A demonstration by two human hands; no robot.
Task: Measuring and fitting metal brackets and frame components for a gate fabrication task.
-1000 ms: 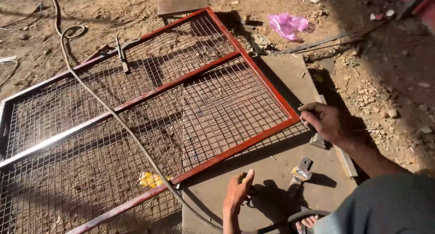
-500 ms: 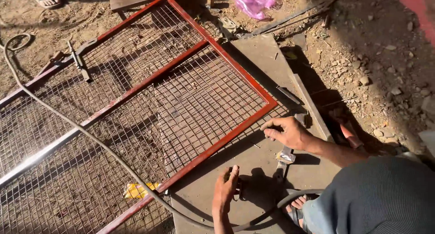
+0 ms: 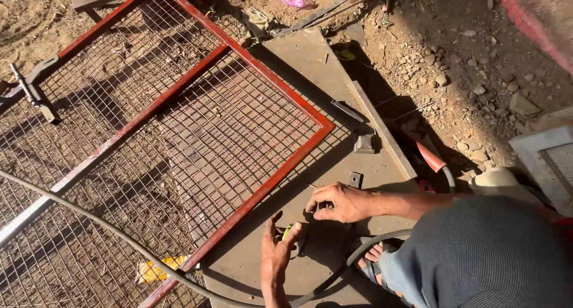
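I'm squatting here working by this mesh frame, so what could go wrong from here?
The grey cable loops right beside your left hand and sandalled foot, so it could snag or trip you. Both hands, the right hand too, are bare beside the red frame and wire mesh, which might scratch.

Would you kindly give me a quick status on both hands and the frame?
Right hand low on metal plate, fingers curled. Left hand touching small yellow-green object, grip unclear. Red mesh frame flat beside them. Grey cable across mesh.
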